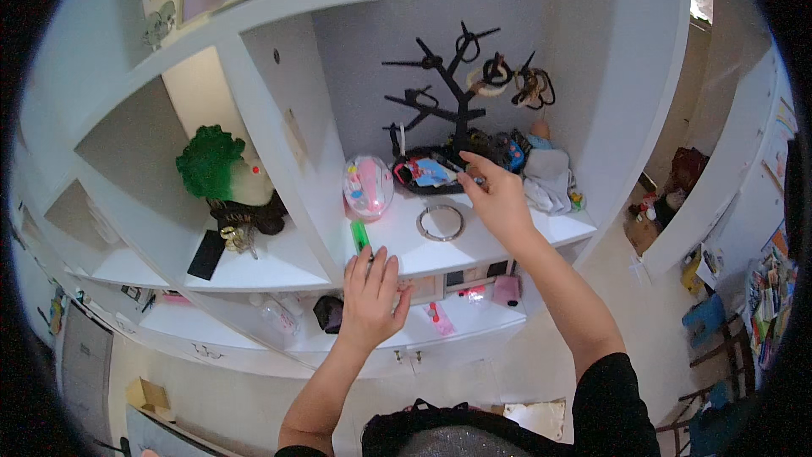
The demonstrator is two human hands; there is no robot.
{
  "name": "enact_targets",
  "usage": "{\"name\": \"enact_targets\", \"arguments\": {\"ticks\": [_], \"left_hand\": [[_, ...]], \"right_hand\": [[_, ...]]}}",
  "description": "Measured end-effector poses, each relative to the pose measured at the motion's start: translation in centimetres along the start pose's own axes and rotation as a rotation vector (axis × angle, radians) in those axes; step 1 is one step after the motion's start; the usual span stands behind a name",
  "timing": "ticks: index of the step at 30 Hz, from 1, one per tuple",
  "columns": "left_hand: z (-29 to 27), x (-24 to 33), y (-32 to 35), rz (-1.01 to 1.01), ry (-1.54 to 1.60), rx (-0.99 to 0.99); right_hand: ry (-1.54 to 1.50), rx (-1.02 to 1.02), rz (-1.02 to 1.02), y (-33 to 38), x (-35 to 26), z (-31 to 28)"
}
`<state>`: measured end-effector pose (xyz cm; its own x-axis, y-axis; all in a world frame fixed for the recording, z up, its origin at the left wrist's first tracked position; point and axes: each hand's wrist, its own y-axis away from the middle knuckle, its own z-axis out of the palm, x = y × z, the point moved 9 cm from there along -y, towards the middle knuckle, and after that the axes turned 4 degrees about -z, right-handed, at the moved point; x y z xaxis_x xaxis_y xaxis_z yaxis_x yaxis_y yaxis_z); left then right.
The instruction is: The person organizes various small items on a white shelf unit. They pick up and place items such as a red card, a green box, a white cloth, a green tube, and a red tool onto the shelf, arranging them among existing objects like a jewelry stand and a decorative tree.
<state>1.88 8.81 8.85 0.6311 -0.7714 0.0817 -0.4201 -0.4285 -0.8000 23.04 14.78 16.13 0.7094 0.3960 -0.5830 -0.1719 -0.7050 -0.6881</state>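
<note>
My right hand (pixel 501 199) reaches over the black tray (pixel 410 185) at the foot of a black tree-shaped jewellery stand (pixel 463 110). Thumb and forefinger curve toward each other around a small thing too little to name. A card with blue and red (pixel 430 173) lies in the tray beside the fingertips. At the shelf's front edge rests my left hand (pixel 372 296), fingers loosely stretched and holding nothing visible. Just beyond its fingertips lies a bright green item (pixel 360 235). A silver bangle (pixel 440 223) lies flat between my hands. Left of the tray stands a clear, pink-lined rounded container (pixel 368 187).
Bands and bracelets (pixel 531 87) hang on the stand's branches. A grey-white soft toy (pixel 548 178) sits right of the tray. White dividers bound this compartment; left of it stand a green cabbage-shaped ornament (pixel 213 162) and a black phone-like slab (pixel 206 255). Small items fill the lower shelf (pixel 482 319).
</note>
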Motion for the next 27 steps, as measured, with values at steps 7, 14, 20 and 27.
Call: {"name": "enact_targets", "arguments": {"ticks": [7, 14, 20, 27], "left_hand": [[0.1, -0.1, 0.1, -0.014, -0.026, -0.001], [0.8, -0.1, 0.0, -0.035, -0.041, -0.015], [0.8, -0.1, 0.0, -0.041, -0.084, -0.052], [1.5, -0.5, 0.4, -0.035, -0.087, -0.082]], "right_hand": [[-0.081, -0.144, -0.184, 9.3, -3.3, -3.3], [-0.134, -0.485, 0.282, 22.4, 10.5, 5.5], [0.063, -0.697, 0.566, 34.5, 23.2, 14.9], [0.302, -0.436, 0.571, 34.2, 24.0, 17.9]]}}
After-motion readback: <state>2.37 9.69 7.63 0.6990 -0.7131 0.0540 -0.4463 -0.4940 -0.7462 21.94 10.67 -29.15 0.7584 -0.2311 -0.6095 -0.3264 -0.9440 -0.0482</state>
